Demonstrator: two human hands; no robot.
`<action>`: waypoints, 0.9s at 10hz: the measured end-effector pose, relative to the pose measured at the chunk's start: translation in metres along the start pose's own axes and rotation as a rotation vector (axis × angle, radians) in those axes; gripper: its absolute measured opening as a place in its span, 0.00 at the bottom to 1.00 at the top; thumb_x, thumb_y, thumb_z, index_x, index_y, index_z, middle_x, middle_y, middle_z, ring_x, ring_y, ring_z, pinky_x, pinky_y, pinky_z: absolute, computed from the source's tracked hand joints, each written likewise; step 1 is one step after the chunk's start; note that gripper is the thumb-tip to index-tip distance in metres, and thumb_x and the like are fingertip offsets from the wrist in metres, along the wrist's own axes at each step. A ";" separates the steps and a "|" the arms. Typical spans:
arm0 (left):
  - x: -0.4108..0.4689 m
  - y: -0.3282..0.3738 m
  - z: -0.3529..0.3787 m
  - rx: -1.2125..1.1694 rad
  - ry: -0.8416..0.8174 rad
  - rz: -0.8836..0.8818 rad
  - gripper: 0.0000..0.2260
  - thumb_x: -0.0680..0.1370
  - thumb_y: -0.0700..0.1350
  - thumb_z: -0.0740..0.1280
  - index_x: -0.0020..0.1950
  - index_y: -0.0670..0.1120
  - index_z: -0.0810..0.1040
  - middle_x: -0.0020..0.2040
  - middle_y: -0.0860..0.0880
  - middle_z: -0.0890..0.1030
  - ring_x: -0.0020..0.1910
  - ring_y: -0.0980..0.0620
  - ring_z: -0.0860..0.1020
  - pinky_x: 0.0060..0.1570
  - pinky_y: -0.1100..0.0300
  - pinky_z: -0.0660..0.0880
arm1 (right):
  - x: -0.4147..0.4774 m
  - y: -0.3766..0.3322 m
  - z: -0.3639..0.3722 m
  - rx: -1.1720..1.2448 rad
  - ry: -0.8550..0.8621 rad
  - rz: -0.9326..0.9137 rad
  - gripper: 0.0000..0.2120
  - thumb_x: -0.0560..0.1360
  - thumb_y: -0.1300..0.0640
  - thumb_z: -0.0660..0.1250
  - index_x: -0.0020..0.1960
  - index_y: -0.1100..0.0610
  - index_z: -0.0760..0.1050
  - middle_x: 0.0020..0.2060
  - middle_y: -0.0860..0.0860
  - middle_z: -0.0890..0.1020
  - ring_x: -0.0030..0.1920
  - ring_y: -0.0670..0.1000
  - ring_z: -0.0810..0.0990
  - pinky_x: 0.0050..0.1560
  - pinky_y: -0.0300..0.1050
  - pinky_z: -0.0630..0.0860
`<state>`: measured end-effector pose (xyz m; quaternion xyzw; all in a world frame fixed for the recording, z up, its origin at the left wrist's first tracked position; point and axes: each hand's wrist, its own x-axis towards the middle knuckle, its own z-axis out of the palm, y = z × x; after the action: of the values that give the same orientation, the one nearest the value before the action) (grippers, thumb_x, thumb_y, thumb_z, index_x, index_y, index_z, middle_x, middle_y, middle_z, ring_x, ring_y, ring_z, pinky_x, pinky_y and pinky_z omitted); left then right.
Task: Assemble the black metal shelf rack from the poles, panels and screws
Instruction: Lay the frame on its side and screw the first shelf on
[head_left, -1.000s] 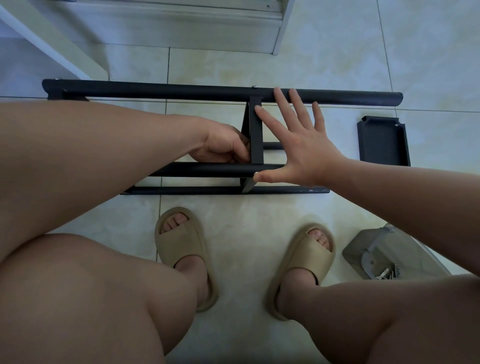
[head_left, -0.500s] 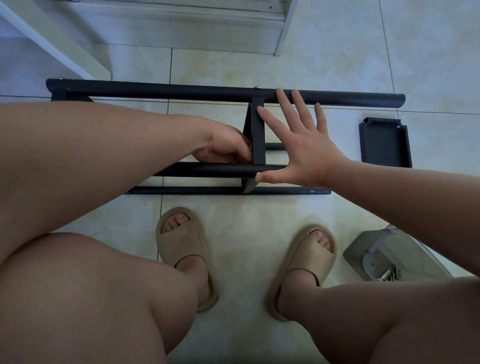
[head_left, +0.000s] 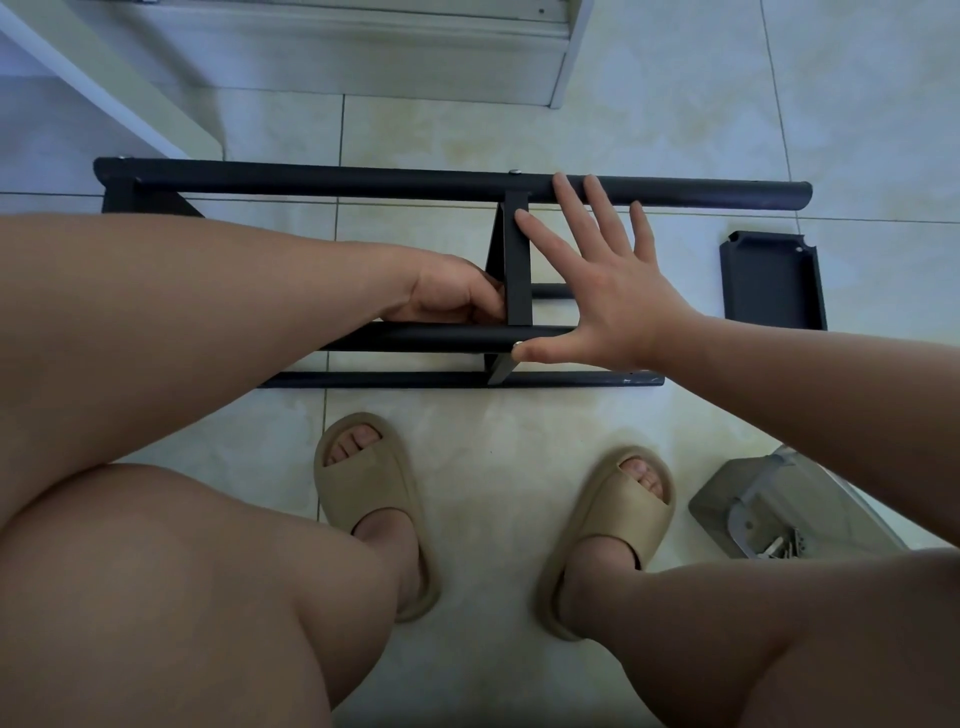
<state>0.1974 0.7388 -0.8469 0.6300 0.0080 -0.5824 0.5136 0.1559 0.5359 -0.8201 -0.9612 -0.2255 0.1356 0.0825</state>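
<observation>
The partly built black rack lies on its side on the tiled floor: a far pole (head_left: 363, 183), a raised near pole (head_left: 447, 338) and a bottom pole (head_left: 571, 379), joined by a black middle panel (head_left: 517, 260) standing on edge. My left hand (head_left: 452, 293) is curled against the left face of that panel, just above the near pole. My right hand (head_left: 597, 291) is spread flat with straight fingers reaching to the far pole, its thumb tip pressing a small silver screw (head_left: 517, 344) at the near pole. A loose black panel (head_left: 769, 283) lies to the right.
A clear plastic bag with screws and a tool (head_left: 769, 514) sits on the floor at the right. White furniture legs and a base (head_left: 363, 57) stand behind the rack. My knees and two beige slippers (head_left: 369, 488) fill the foreground.
Almost nothing has moved; both hands stay in place on the middle panel and near pole, with only a slight shift of the view.
</observation>
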 end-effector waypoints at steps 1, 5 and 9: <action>-0.001 0.000 0.000 0.006 -0.026 -0.102 0.08 0.81 0.41 0.59 0.49 0.43 0.78 0.38 0.47 0.79 0.35 0.53 0.74 0.39 0.60 0.73 | 0.001 0.001 0.000 -0.002 0.001 -0.002 0.57 0.62 0.17 0.55 0.82 0.41 0.41 0.82 0.52 0.36 0.81 0.56 0.33 0.77 0.68 0.37; -0.003 0.001 -0.013 -0.009 -0.095 -0.015 0.10 0.75 0.37 0.64 0.54 0.44 0.79 0.51 0.47 0.83 0.52 0.51 0.80 0.57 0.59 0.74 | 0.002 0.002 0.000 0.006 0.000 -0.002 0.57 0.62 0.17 0.55 0.83 0.41 0.41 0.82 0.51 0.36 0.80 0.56 0.32 0.77 0.67 0.36; -0.002 0.005 -0.007 0.065 -0.046 -0.047 0.09 0.79 0.36 0.61 0.49 0.44 0.81 0.44 0.49 0.85 0.44 0.53 0.82 0.50 0.60 0.76 | 0.001 0.002 -0.001 0.000 -0.007 0.003 0.57 0.62 0.17 0.54 0.83 0.42 0.41 0.82 0.51 0.36 0.80 0.56 0.32 0.77 0.67 0.36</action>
<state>0.2049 0.7419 -0.8439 0.6324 -0.0080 -0.6088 0.4790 0.1582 0.5350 -0.8193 -0.9611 -0.2245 0.1389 0.0816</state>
